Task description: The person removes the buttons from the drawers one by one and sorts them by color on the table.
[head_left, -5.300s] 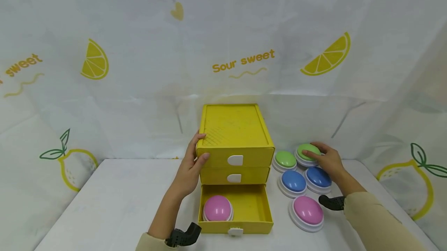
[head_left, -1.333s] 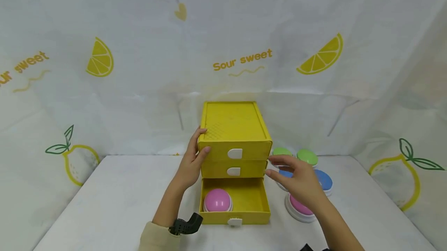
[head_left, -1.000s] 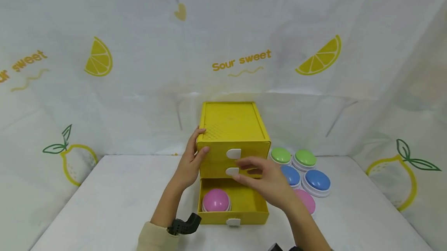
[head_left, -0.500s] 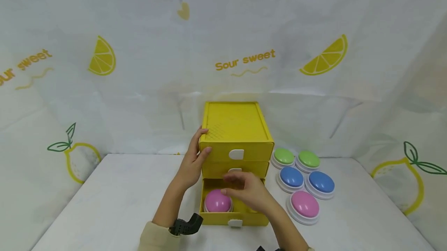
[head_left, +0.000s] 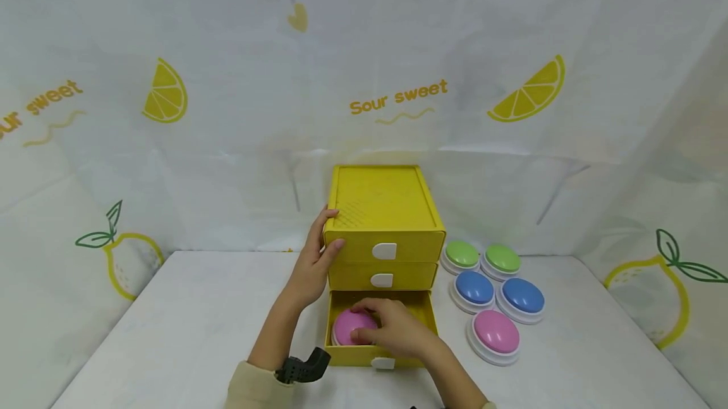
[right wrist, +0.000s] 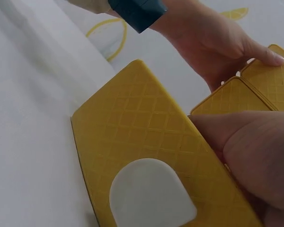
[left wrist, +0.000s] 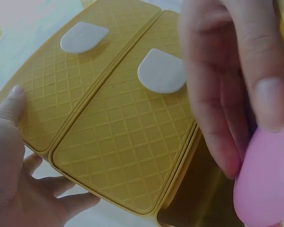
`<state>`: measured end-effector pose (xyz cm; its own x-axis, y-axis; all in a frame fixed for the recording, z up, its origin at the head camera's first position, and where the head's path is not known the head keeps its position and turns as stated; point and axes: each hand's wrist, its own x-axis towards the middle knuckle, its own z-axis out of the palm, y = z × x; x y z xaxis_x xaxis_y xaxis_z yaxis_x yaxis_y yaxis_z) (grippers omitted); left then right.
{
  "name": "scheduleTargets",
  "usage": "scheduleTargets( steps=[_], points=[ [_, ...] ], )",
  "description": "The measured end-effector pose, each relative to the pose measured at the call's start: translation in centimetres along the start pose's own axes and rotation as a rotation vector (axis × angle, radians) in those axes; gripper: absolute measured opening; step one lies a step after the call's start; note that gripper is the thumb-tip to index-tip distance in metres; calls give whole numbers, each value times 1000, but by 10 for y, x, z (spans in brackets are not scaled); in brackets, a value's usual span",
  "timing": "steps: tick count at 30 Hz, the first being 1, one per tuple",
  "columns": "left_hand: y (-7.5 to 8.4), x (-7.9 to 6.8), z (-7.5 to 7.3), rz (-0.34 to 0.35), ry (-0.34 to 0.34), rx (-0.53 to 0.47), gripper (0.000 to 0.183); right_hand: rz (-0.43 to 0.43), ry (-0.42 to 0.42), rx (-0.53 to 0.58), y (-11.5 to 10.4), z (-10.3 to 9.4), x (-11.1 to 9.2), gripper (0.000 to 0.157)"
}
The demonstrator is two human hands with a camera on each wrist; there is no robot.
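Observation:
A yellow drawer box [head_left: 387, 200] stands mid-table, its bottom drawer [head_left: 406, 353] pulled out and the two above closed. My left hand [head_left: 309, 270] holds its left front corner, thumb on the front of the top drawer and fingers along the side. Inside the open drawer, at the left, sits a pink dome push button [head_left: 348, 327] on a white base. My right hand [head_left: 395, 330] reaches in and grips that button, thumb on its near side and fingers on the far side. In the left wrist view the fingertips meet the pink dome [left wrist: 265, 184].
Right of the box, several more push buttons rest on the white table [head_left: 227, 320]: green ones [head_left: 462, 253] at the back, blue ones [head_left: 474, 287] in the middle and a pink one [head_left: 497, 332] in front. A lemon-print cloth [head_left: 239, 112] hangs behind.
My right hand, earlier on a green button at the back right, has come left across the box front and down into the drawer onto the pink button. My left hand stays at the corner.

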<state>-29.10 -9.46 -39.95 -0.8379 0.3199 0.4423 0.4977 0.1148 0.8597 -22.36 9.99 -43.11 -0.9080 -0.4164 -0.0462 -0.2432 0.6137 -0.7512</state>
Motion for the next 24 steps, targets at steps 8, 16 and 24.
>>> scheduleTargets(
  steps=[8,16,24],
  points=[
    [1,1,1,-6,-3,9,49,-51,55,-51,-1,-1,-3,42],
    [2,0,1,-14,-2,4,49,-50,80,-70,-2,-2,-2,40],
    [3,0,0,-19,0,11,49,-62,44,-9,-8,-2,-3,37]
  ],
)
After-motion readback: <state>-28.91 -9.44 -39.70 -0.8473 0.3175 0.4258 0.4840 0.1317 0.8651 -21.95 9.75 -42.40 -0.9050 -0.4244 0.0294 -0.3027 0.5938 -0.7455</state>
